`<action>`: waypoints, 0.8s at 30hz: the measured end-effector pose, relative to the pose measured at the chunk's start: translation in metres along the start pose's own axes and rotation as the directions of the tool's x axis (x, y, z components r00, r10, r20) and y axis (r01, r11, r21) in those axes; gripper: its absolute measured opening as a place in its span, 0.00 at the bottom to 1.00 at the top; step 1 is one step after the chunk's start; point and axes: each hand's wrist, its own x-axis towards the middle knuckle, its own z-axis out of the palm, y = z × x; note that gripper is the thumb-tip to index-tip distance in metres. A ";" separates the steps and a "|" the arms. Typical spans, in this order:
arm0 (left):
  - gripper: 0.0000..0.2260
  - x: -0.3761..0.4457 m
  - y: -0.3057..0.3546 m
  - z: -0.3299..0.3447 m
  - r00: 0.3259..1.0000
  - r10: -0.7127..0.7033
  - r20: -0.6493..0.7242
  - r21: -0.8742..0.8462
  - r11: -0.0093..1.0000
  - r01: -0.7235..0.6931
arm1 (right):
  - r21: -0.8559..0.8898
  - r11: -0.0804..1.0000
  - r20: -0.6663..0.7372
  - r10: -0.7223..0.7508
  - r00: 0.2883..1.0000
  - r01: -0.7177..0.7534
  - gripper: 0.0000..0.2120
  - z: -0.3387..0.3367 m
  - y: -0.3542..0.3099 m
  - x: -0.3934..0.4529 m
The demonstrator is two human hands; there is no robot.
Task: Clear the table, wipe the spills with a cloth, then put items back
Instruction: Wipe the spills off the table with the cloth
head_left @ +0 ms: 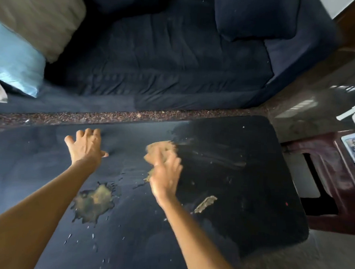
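Tan cloth (161, 149) bunched on the table (241, 176), near its middle, blurred with motion. Gripped by the right hand (165, 174), fingers curled onto its near edge, how tightly cannot be told through the blur. Streaks just right of the cloth on the dark top. Large yellowish spill (93, 204) near and left of the cloth, ringed by small droplets. Smaller tan smear (205, 203) near and right of the cloth, past the right wrist. Left hand (85, 146) left of the cloth, well apart from it, fingers spread wide, holding nothing, apparently pressed on the top by the far edge. Blue sofa (175, 63) beyond the cloth, across a strip of speckled floor. Pale blue cushion (16, 68) and beige cushion (39, 19) far left of the cloth. Maroon stool (330, 180) far right of the cloth, beside the table.
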 end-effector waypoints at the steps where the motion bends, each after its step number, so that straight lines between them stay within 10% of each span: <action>1: 0.33 0.008 0.003 -0.002 1.000 -0.010 0.013 0.006 1.000 0.010 | -0.013 0.991 0.034 -0.133 0.990 0.134 0.33 0.001 -0.002 0.002; 5: 0.52 0.027 0.001 -0.009 0.994 -0.050 0.095 0.039 0.998 0.046 | -0.002 0.908 0.034 -0.419 0.907 0.420 0.32 -0.012 0.053 0.054; 8: 0.59 0.035 -0.001 -0.010 0.992 -0.041 0.121 0.063 0.997 0.033 | -0.034 0.996 -0.140 0.073 0.987 -0.078 0.26 -0.026 0.095 0.089; 11: 0.60 0.036 0.000 -0.010 0.991 -0.038 0.132 0.026 0.999 0.035 | 0.081 0.672 -0.156 0.738 0.657 -0.736 0.27 -0.032 0.085 0.117; 13: 0.61 0.037 -0.003 -0.011 0.990 -0.037 0.135 -0.003 0.999 0.038 | 0.144 0.605 -0.112 0.796 0.595 -0.783 0.28 -0.024 0.046 0.128; 17: 0.63 0.036 -0.005 -0.009 0.995 -0.035 0.096 -0.076 0.996 0.043 | 0.003 0.972 -0.072 0.236 0.969 -0.236 0.34 0.020 -0.053 0.098; 21: 0.63 0.032 -0.006 -0.007 0.997 -0.039 0.069 -0.090 0.995 0.046 | -0.048 0.961 0.089 -0.267 0.960 0.272 0.34 0.020 -0.056 0.106; 24: 0.63 0.033 -0.006 -0.006 0.997 -0.041 0.068 -0.092 0.995 0.047 | -0.089 0.942 0.082 -0.317 0.945 0.324 0.36 -0.001 -0.001 0.123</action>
